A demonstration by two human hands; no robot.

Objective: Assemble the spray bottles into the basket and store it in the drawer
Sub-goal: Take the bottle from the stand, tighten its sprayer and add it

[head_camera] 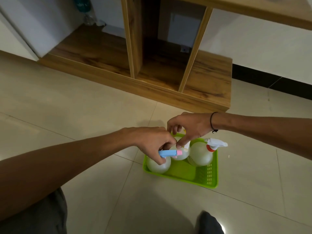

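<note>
A lime-green basket (205, 179) sits on the tiled floor below the middle of the view. Three translucent spray bottles stand in it. The left bottle (158, 165) has a blue and pink spray head (168, 153), and my left hand (152, 142) grips that head from above. The middle bottle (181, 153) carries a white spray head, mostly hidden under my right hand (187, 128), whose fingers pinch it. The right bottle (200, 155), with a white trigger head and orange collar (214, 144), stands untouched.
A wooden cabinet (168, 85) with open compartments stands on the floor just behind the basket. A white wall with a dark skirting board (270, 81) runs to the right. A plastic bottle (84, 10) stands deep in the left compartment. My knees show at the bottom edge.
</note>
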